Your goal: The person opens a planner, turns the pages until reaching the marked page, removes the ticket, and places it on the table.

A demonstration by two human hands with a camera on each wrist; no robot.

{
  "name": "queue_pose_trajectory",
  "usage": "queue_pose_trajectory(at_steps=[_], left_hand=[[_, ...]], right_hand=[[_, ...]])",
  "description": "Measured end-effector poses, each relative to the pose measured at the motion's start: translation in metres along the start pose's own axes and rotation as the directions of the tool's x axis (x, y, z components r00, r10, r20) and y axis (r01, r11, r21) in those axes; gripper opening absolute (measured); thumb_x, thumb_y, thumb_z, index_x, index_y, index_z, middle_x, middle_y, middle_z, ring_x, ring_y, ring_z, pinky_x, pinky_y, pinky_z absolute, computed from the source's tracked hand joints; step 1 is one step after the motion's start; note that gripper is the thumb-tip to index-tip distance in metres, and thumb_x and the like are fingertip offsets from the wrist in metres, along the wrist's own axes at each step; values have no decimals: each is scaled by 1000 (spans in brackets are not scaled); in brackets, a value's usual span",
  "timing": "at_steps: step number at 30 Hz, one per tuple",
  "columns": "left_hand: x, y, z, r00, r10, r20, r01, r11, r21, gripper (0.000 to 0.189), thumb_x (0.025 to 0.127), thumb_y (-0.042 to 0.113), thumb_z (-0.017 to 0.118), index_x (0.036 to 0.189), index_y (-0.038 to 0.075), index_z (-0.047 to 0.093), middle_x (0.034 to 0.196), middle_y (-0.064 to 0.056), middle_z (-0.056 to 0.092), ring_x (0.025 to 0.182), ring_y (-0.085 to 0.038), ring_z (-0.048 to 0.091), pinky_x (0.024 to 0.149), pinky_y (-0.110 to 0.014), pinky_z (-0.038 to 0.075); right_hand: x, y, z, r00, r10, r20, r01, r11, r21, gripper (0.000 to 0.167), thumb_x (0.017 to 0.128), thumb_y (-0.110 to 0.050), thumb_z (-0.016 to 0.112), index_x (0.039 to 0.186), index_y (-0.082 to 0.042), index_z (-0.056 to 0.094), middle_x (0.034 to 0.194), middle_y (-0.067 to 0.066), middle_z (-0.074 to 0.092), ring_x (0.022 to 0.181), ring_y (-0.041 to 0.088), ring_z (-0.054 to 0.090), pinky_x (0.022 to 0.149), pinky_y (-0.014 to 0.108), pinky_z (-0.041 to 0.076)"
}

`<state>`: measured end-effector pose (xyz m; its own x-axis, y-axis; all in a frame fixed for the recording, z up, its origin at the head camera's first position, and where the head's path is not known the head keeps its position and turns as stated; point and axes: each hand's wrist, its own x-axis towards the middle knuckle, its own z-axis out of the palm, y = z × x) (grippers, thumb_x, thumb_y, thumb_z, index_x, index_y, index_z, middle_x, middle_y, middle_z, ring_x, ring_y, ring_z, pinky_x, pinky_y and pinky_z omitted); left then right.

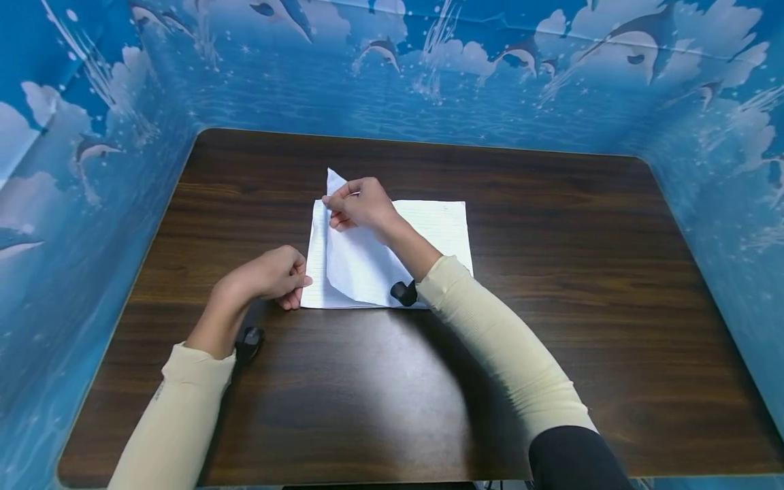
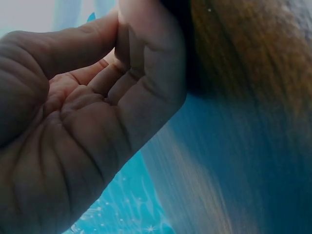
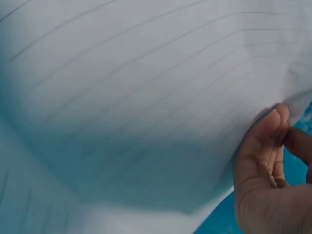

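A lined paper notebook [image 1: 435, 228] lies open on the dark wooden table. My right hand [image 1: 361, 204] pinches the upper edge of a raised page [image 1: 355, 265] between thumb and fingers, holding it over the left part of the notebook. Ruled lines show on the curving lifted page [image 3: 146, 87] in the right wrist view, with the right hand [image 3: 268, 180] at its edge. At the notebook's lower left edge, my left hand [image 1: 275, 275] grips the border, thumb on top. The left wrist view shows the left hand [image 2: 97, 107] with curled fingers, but the paper is hidden there.
The brown table [image 1: 582, 306] extends around the notebook on all sides. Blue dolphin-printed sheets [image 1: 367, 88] stand along its back and sides. A small black wrist camera [image 1: 404, 293] on the right arm hangs over the notebook's lower edge.
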<state>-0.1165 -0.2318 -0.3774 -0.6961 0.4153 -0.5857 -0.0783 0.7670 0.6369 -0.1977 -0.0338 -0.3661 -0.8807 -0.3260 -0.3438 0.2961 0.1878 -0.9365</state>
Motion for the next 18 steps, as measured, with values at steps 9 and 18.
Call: queue_pose_trajectory(at_steps=[9,18], left_hand=[[0,4,2,1000,6,2,-6,1000,15,25,110,2,51,86,-2,59,68,-8,70,59,-11,67,60,-28,59],[-2,2,2,1000,0,4,0,999,-46,50,115,12,36,79,-4,66,66,-6,68,57,-12,64,60,-30,60]], right_hand=[[19,23,26,995,96,-28,-100,964,-247,13,104,-9,70,99,4,74,68,4,70,54,9,67,57,20,58],[18,24,30,996,88,25,-70,909,-411,17,105,-6,63,101,1,78,90,14,82,60,7,69,65,21,62]])
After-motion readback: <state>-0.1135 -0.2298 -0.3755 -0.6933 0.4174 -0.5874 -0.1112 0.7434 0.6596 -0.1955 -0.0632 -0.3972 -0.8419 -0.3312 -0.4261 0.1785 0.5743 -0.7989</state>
